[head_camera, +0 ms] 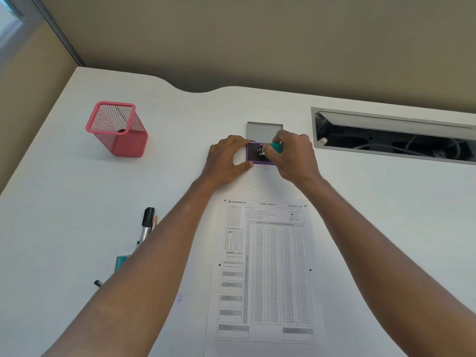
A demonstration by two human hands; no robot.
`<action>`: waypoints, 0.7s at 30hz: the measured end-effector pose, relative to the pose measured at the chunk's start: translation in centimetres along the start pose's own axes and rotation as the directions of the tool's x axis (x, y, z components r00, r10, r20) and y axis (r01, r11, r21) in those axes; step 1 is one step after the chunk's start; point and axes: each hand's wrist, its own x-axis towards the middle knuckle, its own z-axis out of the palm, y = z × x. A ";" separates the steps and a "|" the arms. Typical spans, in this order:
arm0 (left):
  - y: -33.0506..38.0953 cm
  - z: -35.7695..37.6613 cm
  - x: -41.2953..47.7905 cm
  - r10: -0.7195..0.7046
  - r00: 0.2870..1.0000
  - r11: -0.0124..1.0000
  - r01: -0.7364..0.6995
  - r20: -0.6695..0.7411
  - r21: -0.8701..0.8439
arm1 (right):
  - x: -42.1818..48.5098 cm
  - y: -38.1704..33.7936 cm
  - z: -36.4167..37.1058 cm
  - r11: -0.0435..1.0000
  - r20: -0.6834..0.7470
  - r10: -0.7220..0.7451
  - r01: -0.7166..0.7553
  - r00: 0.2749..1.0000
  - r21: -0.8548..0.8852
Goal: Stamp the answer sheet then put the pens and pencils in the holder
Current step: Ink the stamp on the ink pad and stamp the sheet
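Observation:
A purple ink pad [253, 155] lies on the white desk [77, 189] with its grey lid [262, 131] swung back. My left hand [228, 157] grips the pad's left side between thumb and fingers. My right hand [292, 155] holds a teal-handled stamp [276, 146] with its end over the dark pad surface. The printed OMR answer sheet [265, 271] lies flat below the pad, between my forearms. A black marker [147, 224] and a pencil [154, 221] lie at the left, partly hidden by my left forearm. The red mesh holder [117, 128] stands at the far left.
A grey-framed cable slot [394, 136] with wires inside is cut into the desk at the right rear. A teal eraser-like item [121, 262] and a black pen tip [98, 282] show beside my left forearm. The desk's curved back edge meets a beige wall.

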 end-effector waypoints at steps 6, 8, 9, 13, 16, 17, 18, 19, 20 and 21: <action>0.2 -0.1 0.0 -0.004 1.000 1.000 0.004 -0.008 -0.009 | 0.5 -0.9 0.0 0.998 0.034 -0.045 0.047 0.998 -0.051; 0.2 0.0 0.0 0.002 1.000 1.000 -0.002 -0.015 0.003 | 0.7 -1.2 0.1 0.993 0.025 -0.070 0.072 0.997 -0.091; 0.1 0.0 0.0 0.005 1.000 1.000 -0.005 -0.018 0.010 | 0.8 -1.3 0.2 0.989 0.020 -0.085 0.087 0.996 -0.120; 0.2 0.1 0.1 0.000 1.000 1.000 0.001 -0.011 0.017 | 1.3 -1.2 1.1 0.963 -0.011 -0.147 0.140 0.989 -0.228; 0.1 0.0 0.0 0.010 1.000 1.000 -0.010 -0.016 0.026 | 1.4 -0.6 2.2 0.946 -0.015 -0.202 0.191 0.979 -0.263; 0.1 0.0 0.1 0.015 1.000 0.999 -0.015 -0.020 0.032 | 1.4 -0.5 2.5 0.937 -0.016 -0.226 0.212 0.974 -0.277; 0.0 0.1 0.1 0.020 0.999 0.999 -0.019 -0.025 0.036 | 1.4 -0.3 2.7 0.924 -0.012 -0.251 0.236 0.968 -0.302; 0.0 0.1 0.1 0.023 0.999 0.999 -0.022 -0.029 0.037 | 1.6 -0.2 2.8 0.912 0.001 -0.267 0.252 0.964 -0.325; -0.1 0.2 0.1 0.026 0.999 0.999 -0.025 -0.031 0.033 | 1.8 -0.2 2.9 0.906 0.013 -0.266 0.255 0.964 -0.339; -0.1 0.3 0.2 0.029 0.999 0.999 -0.028 -0.034 0.028 | 2.2 -0.3 2.9 0.907 0.016 -0.258 0.248 0.966 -0.340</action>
